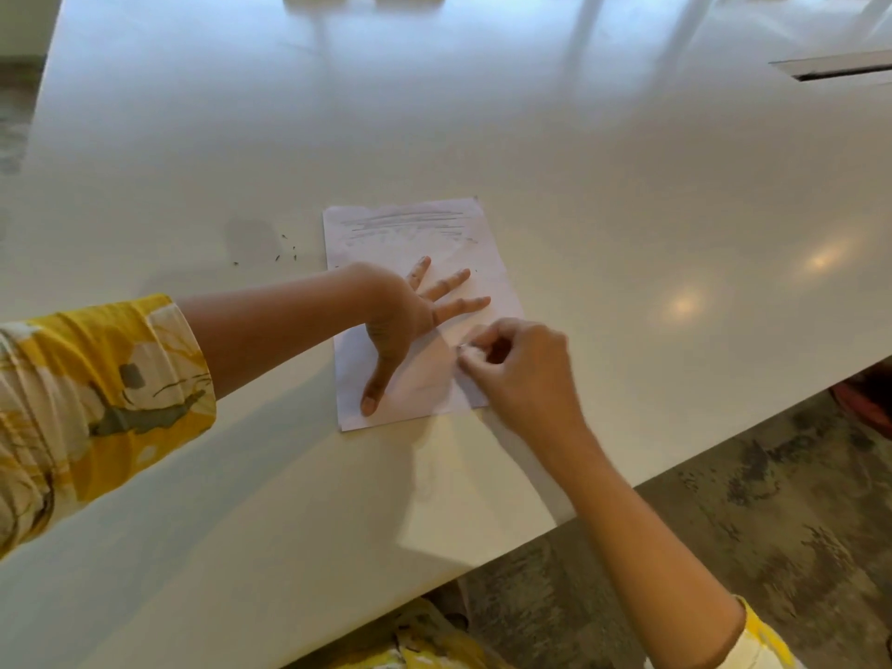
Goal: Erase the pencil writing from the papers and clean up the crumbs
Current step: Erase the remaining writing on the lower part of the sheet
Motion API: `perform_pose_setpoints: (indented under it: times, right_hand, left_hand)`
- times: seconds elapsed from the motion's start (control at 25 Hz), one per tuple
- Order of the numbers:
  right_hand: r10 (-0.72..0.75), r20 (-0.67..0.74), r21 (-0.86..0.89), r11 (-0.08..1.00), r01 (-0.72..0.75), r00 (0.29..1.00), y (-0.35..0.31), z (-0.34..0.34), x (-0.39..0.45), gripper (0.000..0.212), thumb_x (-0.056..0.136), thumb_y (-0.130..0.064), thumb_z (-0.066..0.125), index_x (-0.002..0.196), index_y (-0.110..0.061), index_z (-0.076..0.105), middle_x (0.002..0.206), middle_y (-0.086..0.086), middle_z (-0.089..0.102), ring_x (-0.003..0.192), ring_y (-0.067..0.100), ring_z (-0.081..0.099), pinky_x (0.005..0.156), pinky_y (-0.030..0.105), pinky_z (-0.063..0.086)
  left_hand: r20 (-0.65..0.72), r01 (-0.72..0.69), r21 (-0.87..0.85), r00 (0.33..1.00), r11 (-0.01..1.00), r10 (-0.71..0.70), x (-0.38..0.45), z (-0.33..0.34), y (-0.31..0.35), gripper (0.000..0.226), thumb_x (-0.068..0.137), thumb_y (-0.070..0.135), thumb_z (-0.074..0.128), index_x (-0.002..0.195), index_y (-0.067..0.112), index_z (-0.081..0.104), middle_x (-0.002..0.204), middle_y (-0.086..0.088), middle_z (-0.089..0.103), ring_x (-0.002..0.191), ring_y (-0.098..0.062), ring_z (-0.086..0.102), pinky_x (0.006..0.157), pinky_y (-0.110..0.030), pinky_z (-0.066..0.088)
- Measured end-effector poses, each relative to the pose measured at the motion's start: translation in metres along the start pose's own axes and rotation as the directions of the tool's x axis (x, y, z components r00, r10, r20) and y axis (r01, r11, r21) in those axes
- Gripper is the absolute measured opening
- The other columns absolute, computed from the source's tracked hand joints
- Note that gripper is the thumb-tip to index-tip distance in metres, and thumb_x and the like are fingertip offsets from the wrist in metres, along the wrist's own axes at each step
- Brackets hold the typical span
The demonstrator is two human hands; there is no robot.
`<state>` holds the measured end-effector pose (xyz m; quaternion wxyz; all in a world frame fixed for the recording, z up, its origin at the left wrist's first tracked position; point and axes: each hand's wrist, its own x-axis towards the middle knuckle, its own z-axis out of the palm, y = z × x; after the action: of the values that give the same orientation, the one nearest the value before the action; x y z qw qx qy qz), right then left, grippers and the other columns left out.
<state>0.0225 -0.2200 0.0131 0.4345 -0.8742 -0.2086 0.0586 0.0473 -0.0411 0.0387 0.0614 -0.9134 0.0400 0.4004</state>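
**Erasing mid-sheet, top lines still dark**

The white table (579, 195) fills most of the frame. At centre lies the paper (410, 234), pencil lines dark along its upper edge. The left hand (405, 321) presses it flat, fingers spread. The right hand (521, 364), fingers curled, pinches a small eraser (467, 351) at the sheet's right edge. Crumbs (285, 248) lie left of the paper. Hard rubbing beside that unpinned edge could crease or tear the sheet.

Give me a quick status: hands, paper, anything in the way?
Left hand flat on paper. Right hand pinching eraser. Top lines unerased. Crumbs on table.
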Motion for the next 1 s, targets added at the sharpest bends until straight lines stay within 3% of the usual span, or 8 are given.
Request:
perform_pose_setpoints:
  times: [0.12,0.28,0.4,0.52,0.64,0.72,0.84,1.0]
  right_hand:
    - [-0.088,0.159,0.131,0.989,0.068,0.983,-0.010,0.028,-0.025,0.010,0.080,-0.012,0.072,0.071,-0.012,0.067,0.062,0.000,0.064,0.052,0.008,0.054,0.051,0.023,0.048]
    - [0.116,-0.064,0.119,0.987,-0.108,0.991,0.018,-0.004,-0.007,0.011,0.076,-0.017,0.077,0.068,-0.019,0.071,0.064,-0.003,0.070,0.058,0.011,0.064,0.056,0.025,0.052]
    - [0.137,-0.154,0.054,0.990,-0.130,0.978,0.029,-0.028,0.006,0.012,0.077,-0.017,0.076,0.066,-0.019,0.071,0.065,-0.007,0.070,0.061,0.008,0.065,0.057,0.018,0.050]
    - [0.066,-0.116,-0.014,0.998,-0.068,0.991,0.013,-0.004,-0.003,0.010,0.078,-0.018,0.071,0.068,-0.018,0.070,0.063,-0.007,0.068,0.060,0.006,0.064,0.059,0.024,0.052]
    - [-0.038,0.078,0.088,0.996,0.031,0.996,-0.004,0.026,-0.023,0.010,0.081,-0.017,0.071,0.071,-0.015,0.069,0.065,-0.003,0.066,0.061,0.013,0.062,0.060,0.034,0.053]
    - [0.024,0.033,0.132,0.991,-0.028,0.999,0.002,0.019,-0.018,0.011,0.079,-0.018,0.074,0.069,-0.017,0.070,0.063,-0.002,0.067,0.060,0.016,0.063,0.060,0.038,0.054]
    - [0.155,-0.106,0.127,0.982,-0.142,0.982,0.022,-0.014,-0.002,0.012,0.078,-0.019,0.076,0.067,-0.019,0.072,0.063,-0.003,0.070,0.060,0.012,0.066,0.062,0.033,0.056]
    - [0.069,-0.075,0.067,0.996,-0.064,0.995,0.010,-0.001,-0.006,0.013,0.080,-0.016,0.071,0.068,-0.020,0.070,0.065,-0.006,0.069,0.061,0.008,0.064,0.061,0.030,0.054]
  left_hand:
    - [-0.005,0.006,0.023,1.000,1.000,-0.006,0.002,0.002,0.000,0.176,0.038,0.048,0.100,0.135,0.047,-0.047,0.145,0.005,-0.056,0.137,-0.037,-0.044,0.112,-0.071,-0.002]
    - [0.006,0.003,0.002,1.000,1.000,-0.003,-0.002,0.000,0.002,0.176,0.038,0.043,0.100,0.135,0.048,-0.046,0.145,0.008,-0.056,0.138,-0.034,-0.044,0.114,-0.068,0.000]
    - [0.012,0.003,-0.015,1.000,1.000,-0.003,-0.003,-0.001,0.004,0.173,0.041,0.043,0.100,0.135,0.048,-0.046,0.146,0.008,-0.055,0.139,-0.034,-0.043,0.114,-0.068,-0.002]
    - [0.005,0.009,-0.015,1.000,1.000,-0.009,-0.002,0.000,0.003,0.175,0.039,0.043,0.100,0.135,0.049,-0.046,0.145,0.007,-0.055,0.139,-0.035,-0.043,0.113,-0.070,-0.001]
    - [0.007,0.005,-0.015,1.000,1.000,-0.005,0.002,0.003,0.000,0.176,0.038,0.045,0.101,0.132,0.049,-0.048,0.143,0.006,-0.058,0.137,-0.037,-0.045,0.114,-0.069,-0.002]
    - [0.010,-0.001,-0.010,1.000,1.000,0.001,0.002,0.001,0.001,0.175,0.039,0.045,0.100,0.131,0.050,-0.049,0.143,0.006,-0.058,0.136,-0.036,-0.045,0.114,-0.069,-0.002]
    - [0.022,0.001,-0.023,1.000,1.000,0.000,-0.004,-0.002,0.004,0.173,0.041,0.043,0.099,0.135,0.048,-0.046,0.145,0.007,-0.056,0.138,-0.035,-0.044,0.112,-0.070,-0.003]
    - [0.016,0.014,-0.013,1.000,1.000,-0.014,-0.002,-0.001,0.004,0.174,0.041,0.043,0.100,0.134,0.048,-0.047,0.144,0.006,-0.056,0.138,-0.036,-0.044,0.113,-0.070,-0.002]
